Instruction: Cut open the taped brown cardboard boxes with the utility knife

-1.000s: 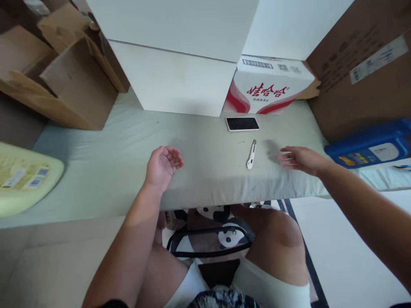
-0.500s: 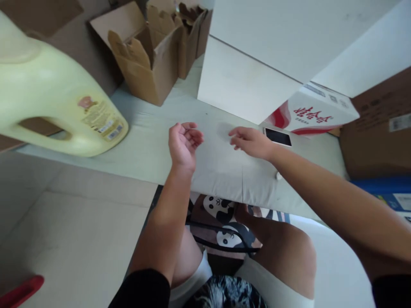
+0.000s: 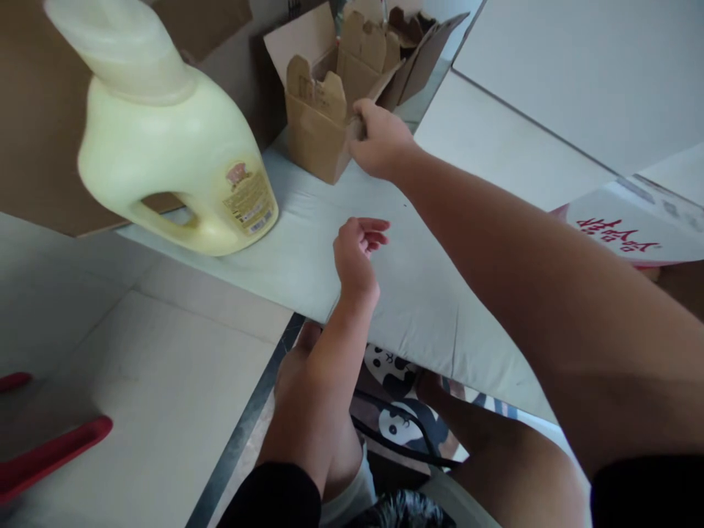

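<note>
My right hand [image 3: 382, 139] is stretched out to the front right corner of an open brown cardboard box [image 3: 313, 139]. Its thumb and curled fingers stand apart, with a gap between them. Whether they touch the cardboard I cannot tell. The box has its flaps up, and its inside is mostly hidden. Closer to me, my left hand [image 3: 357, 253] hovers over the pale green cloth [image 3: 308, 257] on the table, palm turned right, fingers loosely bent and holding nothing.
A large pale yellow jug [image 3: 181, 147] stands at the left. Behind the box is another open carton [image 3: 410, 73]. White cabinets [image 3: 495, 139] and a white carton with red lettering [image 3: 632, 227] are on the right. Red objects [image 3: 60, 455] show at the lower left.
My right hand has moved forward and left, from above the cloth to the cardboard box. My left hand stays over the cloth. The view has turned left.
</note>
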Demonstrator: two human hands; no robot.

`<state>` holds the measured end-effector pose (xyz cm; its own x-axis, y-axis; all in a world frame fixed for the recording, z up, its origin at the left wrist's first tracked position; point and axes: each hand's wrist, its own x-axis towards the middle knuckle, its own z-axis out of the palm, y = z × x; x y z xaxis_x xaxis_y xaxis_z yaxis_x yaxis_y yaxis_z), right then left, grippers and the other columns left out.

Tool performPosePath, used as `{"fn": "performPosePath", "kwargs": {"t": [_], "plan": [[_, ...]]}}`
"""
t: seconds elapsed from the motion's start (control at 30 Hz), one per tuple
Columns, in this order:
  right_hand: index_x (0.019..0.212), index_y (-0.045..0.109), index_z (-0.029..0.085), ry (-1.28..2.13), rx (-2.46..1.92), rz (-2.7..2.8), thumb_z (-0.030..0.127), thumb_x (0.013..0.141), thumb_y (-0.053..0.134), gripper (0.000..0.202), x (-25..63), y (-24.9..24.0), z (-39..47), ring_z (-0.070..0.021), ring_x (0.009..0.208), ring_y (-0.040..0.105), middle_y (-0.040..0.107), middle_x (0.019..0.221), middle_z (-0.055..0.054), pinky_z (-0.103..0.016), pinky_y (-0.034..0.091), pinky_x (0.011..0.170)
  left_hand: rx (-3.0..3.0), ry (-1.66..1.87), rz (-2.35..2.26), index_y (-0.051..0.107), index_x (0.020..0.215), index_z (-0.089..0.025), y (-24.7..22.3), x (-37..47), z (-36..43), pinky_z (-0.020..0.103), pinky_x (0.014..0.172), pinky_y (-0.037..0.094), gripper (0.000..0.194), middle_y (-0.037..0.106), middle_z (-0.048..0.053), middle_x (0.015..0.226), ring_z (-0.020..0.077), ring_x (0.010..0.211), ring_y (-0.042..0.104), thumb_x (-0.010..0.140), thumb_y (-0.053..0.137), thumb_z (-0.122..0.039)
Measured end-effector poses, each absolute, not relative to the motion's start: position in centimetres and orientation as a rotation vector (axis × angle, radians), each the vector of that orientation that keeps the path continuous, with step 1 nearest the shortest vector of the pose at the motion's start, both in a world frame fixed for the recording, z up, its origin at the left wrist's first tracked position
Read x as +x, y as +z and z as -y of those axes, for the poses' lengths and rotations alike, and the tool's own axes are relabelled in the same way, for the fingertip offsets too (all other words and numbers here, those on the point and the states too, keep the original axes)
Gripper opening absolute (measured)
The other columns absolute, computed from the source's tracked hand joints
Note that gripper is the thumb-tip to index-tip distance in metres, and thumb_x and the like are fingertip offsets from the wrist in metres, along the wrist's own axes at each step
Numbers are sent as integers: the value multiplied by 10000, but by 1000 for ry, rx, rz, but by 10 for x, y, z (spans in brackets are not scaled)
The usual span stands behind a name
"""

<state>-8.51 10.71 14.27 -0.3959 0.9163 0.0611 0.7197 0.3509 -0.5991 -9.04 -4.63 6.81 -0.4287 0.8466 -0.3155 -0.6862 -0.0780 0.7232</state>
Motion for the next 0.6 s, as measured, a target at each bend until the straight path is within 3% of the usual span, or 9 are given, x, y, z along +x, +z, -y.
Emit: {"fn": "performPosePath", "kwargs": {"t": [0.1, 0.2, 0.27, 0.37, 0.5, 0.6], "plan": [[1366, 597, 48, 348, -1442, 2318, 180, 924, 432, 491, -48, 133, -93, -316, 1337, 651, 733, 1311, -78, -578, 457, 1079, 204, 1930, -1081, 603, 746, -188, 69, -97, 46, 273, 708, 443, 439, 670, 61, 802, 126, 685, 600, 995, 260, -303], [1263, 704, 166, 332, -1427, 2197, 175, 870, 644, 398, 13, 123, -58, -239, 1053, 790, 767, 1270, -52, -442, 575, 1038, 208, 2200, -1146, 551, 841, -210, 67, -107, 47, 271, 793, 493, 343, 611, 40, 823, 148, 797, 634, 975, 287, -383], [1218, 725, 209, 399, -1387, 2040, 162, 846, 672, 379, 61, 113, -27, -216, 953, 787, 770, 1262, -66, -366, 629, 891, 249, 2303, -1172, 534, 913, -220, 64, -112, 47, 283, 875, 513, 324, 601, 39, 886, 166, 911, 650, 963, 316, -455], [1136, 738, 233, 381, -1421, 1790, 262, 867, 666, 279, 129, 95, 20, -191, 853, 747, 781, 1176, -72, -350, 614, 795, 362, 2280, -1227, 514, 940, -227, 59, -112, 46, 286, 920, 520, 383, 606, 46, 976, 176, 995, 654, 952, 310, -551], [1068, 737, 247, 376, -1496, 1488, 331, 867, 662, 231, 188, 70, 65, -154, 701, 660, 768, 1032, -48, -351, 585, 734, 396, 2195, -1236, 519, 890, -224, 53, -95, 40, 275, 887, 540, 374, 644, 44, 953, 160, 918, 670, 951, 317, -532], [1055, 749, 263, 351, -1446, 1345, 344, 855, 676, 229, 209, 61, 83, -172, 763, 678, 758, 989, -37, -372, 592, 788, 458, 2188, -1177, 543, 838, -224, 51, -74, 35, 264, 847, 554, 322, 630, 22, 841, 143, 809, 662, 928, 385, -490]]}}
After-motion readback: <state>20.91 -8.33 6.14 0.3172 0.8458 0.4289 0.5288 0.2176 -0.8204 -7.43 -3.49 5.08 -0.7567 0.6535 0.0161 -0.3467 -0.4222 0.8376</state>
